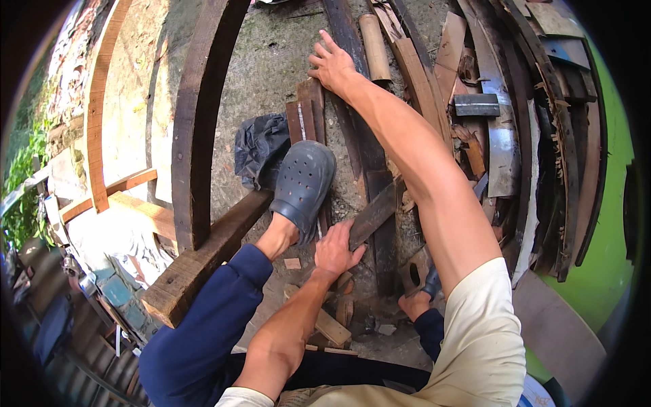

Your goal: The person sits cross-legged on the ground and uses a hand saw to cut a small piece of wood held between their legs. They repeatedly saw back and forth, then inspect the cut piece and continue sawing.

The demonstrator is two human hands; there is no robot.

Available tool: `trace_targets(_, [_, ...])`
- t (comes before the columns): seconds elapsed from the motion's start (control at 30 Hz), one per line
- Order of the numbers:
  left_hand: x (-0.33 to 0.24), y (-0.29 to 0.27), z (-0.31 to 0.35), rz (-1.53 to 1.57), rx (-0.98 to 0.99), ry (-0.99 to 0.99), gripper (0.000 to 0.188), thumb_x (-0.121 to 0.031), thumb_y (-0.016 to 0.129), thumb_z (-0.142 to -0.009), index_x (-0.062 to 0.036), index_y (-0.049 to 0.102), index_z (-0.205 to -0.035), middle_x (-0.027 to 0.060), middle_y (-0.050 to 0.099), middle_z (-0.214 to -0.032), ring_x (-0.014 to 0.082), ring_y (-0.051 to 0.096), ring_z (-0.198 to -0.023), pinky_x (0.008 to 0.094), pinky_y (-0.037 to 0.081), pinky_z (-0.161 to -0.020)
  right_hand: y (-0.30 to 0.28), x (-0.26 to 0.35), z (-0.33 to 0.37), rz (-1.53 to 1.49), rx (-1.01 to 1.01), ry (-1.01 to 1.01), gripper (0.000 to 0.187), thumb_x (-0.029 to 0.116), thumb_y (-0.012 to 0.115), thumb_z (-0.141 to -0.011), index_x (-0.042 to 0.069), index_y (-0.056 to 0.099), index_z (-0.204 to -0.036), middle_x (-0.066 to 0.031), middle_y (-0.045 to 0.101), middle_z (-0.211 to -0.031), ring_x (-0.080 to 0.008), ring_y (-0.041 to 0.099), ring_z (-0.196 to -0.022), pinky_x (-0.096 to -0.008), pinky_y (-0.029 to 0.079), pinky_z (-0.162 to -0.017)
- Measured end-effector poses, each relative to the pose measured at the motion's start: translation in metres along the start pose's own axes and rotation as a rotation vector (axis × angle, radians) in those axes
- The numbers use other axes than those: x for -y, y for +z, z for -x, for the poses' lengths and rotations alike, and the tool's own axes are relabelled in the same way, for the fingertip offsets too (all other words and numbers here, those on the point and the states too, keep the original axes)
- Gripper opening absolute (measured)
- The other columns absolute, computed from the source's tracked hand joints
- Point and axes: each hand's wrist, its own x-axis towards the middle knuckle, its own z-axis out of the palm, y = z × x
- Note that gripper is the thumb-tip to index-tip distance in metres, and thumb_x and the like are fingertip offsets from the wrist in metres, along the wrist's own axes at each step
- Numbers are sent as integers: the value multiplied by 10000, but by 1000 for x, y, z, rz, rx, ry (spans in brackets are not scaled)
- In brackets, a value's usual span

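Observation:
My left hand point(336, 252) is low in the middle, closed around the near end of a short dark wooden board point(377, 211). The board slants up and right across a long dark plank point(371, 152). My right arm stretches far forward. My right hand point(333, 64) is open with fingers apart, over the plank's far part and the upper ends of narrow brown wood strips point(310, 112). My left foot, in a dark grey clog point(305, 183), rests on those strips. The clog hides their middle. A round wooden piece point(374, 47) lies right of my right hand.
A heavy timber frame point(203, 271) stands at the left. Beside the clog lies a crumpled black plastic bag point(261, 149). Wood offcuts and long boards point(536, 136) pile up at the right, with a dark rectangular block point(477, 104) on them. Scraps point(332, 329) lie near my feet.

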Motion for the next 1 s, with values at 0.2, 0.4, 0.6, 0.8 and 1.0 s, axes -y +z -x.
trace_targets(0.2, [-4, 2, 3, -6, 4, -20, 645, -307, 781, -727, -117, 544, -1297, 88, 629, -1107, 305, 649, -1046, 438, 558, -810, 9, -8, 2, 44, -171, -46, 347, 342, 506, -1004, 380, 609, -1333, 51, 484, -1506, -228, 186, -1542, -624, -79, -1234])
trace_targets(0.4, [-1, 6, 1, -4, -25, -15, 605, -332, 771, -776, -120, 543, -1296, 91, 631, -1074, 306, 656, -1031, 451, 555, -794, -6, -35, 26, 148, -370, -145, 247, 290, 524, -1000, 319, 655, -1207, 81, 688, -1168, -166, 423, -1397, -597, -39, -1255])
trace_targets(0.6, [-3, 4, 2, -62, 7, -8, 609, -409, 748, -822, -98, 534, -1300, 106, 639, -1103, 320, 654, -1048, 480, 547, -830, -12, -79, 139, 45, -255, 5, 120, 201, 541, -975, 153, 622, -1049, -38, 737, -821, -243, 728, -854, -452, 497, -886])
trace_targets(0.8, [-2, 3, 6, -67, -70, -6, 613, -492, 708, -865, -88, 554, -1300, 156, 670, -1200, 362, 666, -1061, 475, 538, -866, -16, -50, 327, -495, -127, 470, 179, 186, 597, -859, 40, 697, -884, -185, 742, -827, -321, 742, -721, -418, 583, -634])
trace_targets(1.0, [-20, -5, 6, -122, -51, -66, 693, -611, 655, -876, -21, 567, -1230, 240, 703, -1108, 411, 675, -1046, 476, 525, -898, -32, 78, 491, -1295, -136, 1218, 418, 278, 632, -791, -31, 670, -1070, -337, 681, -1031, -484, 650, -1029, -535, 494, -930])
